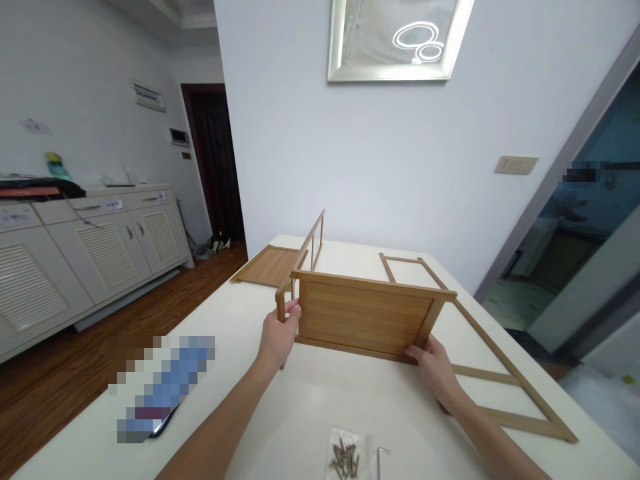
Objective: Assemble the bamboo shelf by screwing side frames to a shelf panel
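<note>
Nearest you, at the front edge of your view, a clear plastic bag of screws lies on the white bench, with an L-shaped hex key just beside it on the right. Off to your left lies a blurred-out flat object with a dark edge; what it is cannot be told.

Beyond these, both your hands are occupied. Your left hand is closed about the near post of a slatted wooden side frame, its fingertips at the left end of a framed wooden panel. Your right hand grips that panel's lower right corner, thumb on the face towards you. The panel stands on its long edge, in the middle of the bench, face to you, and the side frame rises at its left end. Whether the two are touching or joined there, your left hand hides.

The step in hand looks like lining up panel and side frame. The next move seems to call for a steady right hand to keep the panel square, while the left brings the joint true; no screw shows at that corner.

Further right, a ladder-like wooden frame lies flat, partly behind the panel. At the far left, a second wooden panel lies flat, near the pale wall.
</note>
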A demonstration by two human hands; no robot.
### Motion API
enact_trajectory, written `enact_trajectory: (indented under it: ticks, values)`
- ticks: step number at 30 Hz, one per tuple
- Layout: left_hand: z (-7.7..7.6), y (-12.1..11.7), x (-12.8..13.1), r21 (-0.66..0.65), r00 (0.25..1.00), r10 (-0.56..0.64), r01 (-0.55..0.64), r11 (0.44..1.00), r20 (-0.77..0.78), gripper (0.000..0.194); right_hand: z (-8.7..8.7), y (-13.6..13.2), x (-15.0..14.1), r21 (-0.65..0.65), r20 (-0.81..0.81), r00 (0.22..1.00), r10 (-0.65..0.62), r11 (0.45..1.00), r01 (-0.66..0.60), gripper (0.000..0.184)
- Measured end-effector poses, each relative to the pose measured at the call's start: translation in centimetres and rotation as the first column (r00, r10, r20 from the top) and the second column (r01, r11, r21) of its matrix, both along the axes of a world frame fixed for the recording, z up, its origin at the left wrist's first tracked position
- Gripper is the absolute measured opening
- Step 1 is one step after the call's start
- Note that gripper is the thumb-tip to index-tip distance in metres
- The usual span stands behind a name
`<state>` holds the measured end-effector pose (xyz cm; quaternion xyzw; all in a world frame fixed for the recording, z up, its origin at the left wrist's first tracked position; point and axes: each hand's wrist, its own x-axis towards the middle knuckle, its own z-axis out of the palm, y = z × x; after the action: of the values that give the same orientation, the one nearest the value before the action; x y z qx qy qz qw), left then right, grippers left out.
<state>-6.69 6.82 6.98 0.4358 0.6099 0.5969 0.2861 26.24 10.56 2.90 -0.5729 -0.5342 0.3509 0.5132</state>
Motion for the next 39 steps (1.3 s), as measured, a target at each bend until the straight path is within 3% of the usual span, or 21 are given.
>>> enact_trajectory:
  ticks: [6, 10, 18, 22, 27, 30, 34, 39]
  values:
    - [-0.3, 0.1, -0.1, -0.033, 0.998, -0.055, 0.055, 0.998, 0.015, 0.057, 1.1, -0.5, 0.2, 0.001, 0.042, 0.999, 0.007, 1.000, -0.007, 0.038]
    - [-0.4, 0.2, -0.2, -0.076, 0.993, -0.113, 0.116, 0.990, 0.043, 0.064, 0.7, -0.5, 0.4, -0.007, 0.011, 0.999, 0.047, 0.999, -0.046, 0.037]
    - [0.3, -0.3, 0.1, -0.004, 0.995, -0.085, 0.085, 0.996, 0.060, 0.054, -0.9, 0.2, 1.0, 0.039, -0.196, 0.967, 0.165, 0.986, -0.160, 0.037]
    - [0.9, -0.9, 0.3, 0.089, 0.999, -0.017, 0.021, 0.996, -0.042, 0.047, -1.2, 0.2, 1.1, 0.044, -0.222, 0.966, 0.130, 0.991, -0.123, 0.038]
    - [3.6, -1.6, -0.1, 0.173, 0.983, 0.068, -0.038, 0.984, -0.169, 0.056, -1.6, 0.2, 1.1, 0.049, -0.256, 0.958, 0.131, 0.991, -0.122, 0.037]
    - [6.2, -1.5, -1.0, 0.124, 0.937, 0.072, -0.031, 0.992, -0.343, 0.059, -1.7, 0.3, 1.1, 0.060, -0.294, 0.944, 0.148, 0.989, -0.137, 0.038]
    - [9.6, -0.8, -2.0, -0.099, 0.797, -0.057, -0.003, 0.995, -0.601, 0.056, -1.5, 0.2, 1.0, 0.072, -0.326, 0.931, 0.164, 0.986, -0.148, 0.041]
    - [13.0, 0.2, -2.4, -0.245, 0.735, -0.250, 0.118, 0.962, -0.630, 0.061, -1.3, 0.0, 0.9, 0.087, -0.335, 0.928, 0.164, 0.986, -0.143, 0.040]
